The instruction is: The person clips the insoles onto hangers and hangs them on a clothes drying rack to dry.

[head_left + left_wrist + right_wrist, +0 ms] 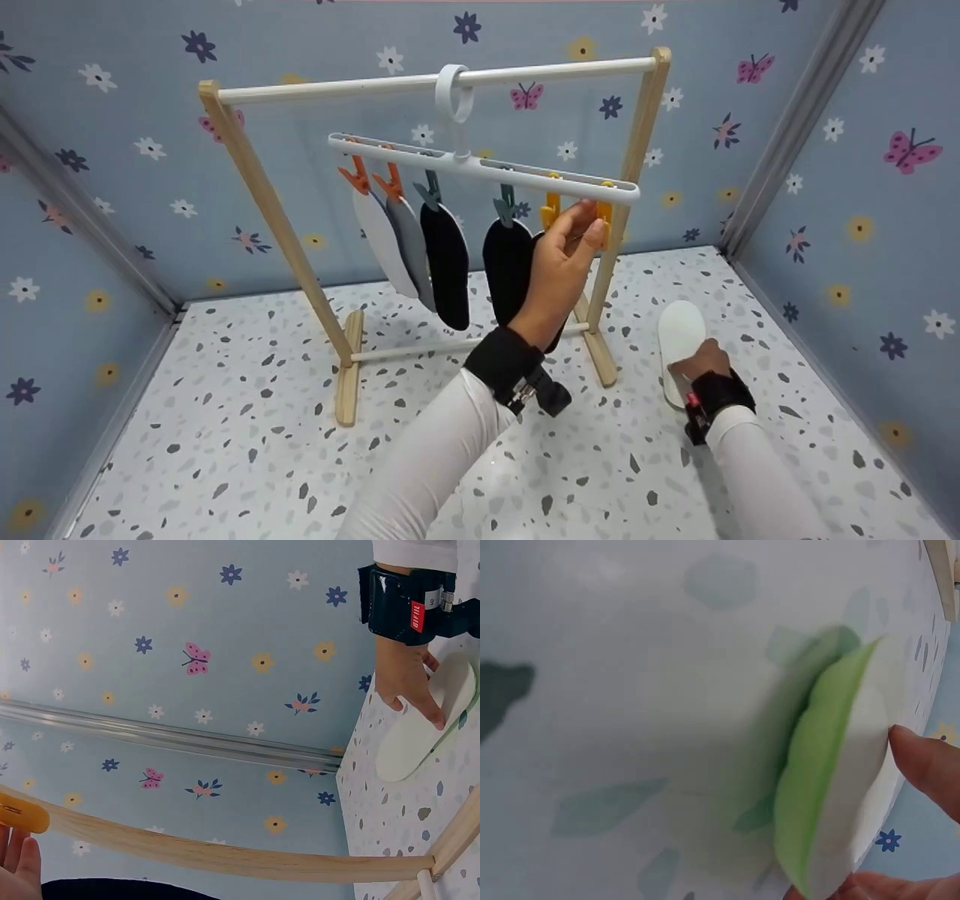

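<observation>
My left hand [559, 262] is raised to the right end of a white hanger [525, 174], thumb and fingers pinching the outermost yellow clip [604, 214]. Down on the speckled surface, my right hand [703, 361] grips a white insole [681, 326] by its edges. The right wrist view shows that insole tilted, its pale green underside [810, 772] partly off the surface. A black insole [504, 259] hangs from a dark green clip [505, 204]; another dark one beside it is mostly hidden by my left hand.
A wooden rack [259, 180] carries the hanger on its top bar. Towards the left, a white insole [379, 240], a grey insole [412, 251] and a black insole hang from orange and green clips. Flower-patterned walls [847, 225] stand behind and at both sides.
</observation>
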{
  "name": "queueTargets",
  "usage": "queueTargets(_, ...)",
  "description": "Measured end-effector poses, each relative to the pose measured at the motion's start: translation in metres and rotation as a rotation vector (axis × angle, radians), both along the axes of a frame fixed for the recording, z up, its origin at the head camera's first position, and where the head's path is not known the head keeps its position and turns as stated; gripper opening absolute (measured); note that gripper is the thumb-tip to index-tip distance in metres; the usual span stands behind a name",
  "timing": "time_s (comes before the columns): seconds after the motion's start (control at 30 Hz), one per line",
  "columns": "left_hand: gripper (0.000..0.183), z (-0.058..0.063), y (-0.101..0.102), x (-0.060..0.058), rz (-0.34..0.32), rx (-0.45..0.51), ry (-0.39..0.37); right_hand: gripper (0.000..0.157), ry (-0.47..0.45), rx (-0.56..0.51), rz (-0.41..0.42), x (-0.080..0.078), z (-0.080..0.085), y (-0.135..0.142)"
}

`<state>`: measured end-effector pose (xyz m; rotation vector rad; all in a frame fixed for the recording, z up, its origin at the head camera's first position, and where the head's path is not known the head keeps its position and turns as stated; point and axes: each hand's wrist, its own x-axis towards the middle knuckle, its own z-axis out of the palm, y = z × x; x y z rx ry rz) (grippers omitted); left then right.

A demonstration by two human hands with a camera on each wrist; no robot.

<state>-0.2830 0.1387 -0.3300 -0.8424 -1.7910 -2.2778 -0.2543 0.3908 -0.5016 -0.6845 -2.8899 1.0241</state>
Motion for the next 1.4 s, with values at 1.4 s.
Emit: queueTargets(1.4, 0.035, 0.003, -0.004, 0.004, 0.037, -0.096, -0.015, 0.042, 0.336, -0.706, 0.179, 0.043, 0.032, -0.038)
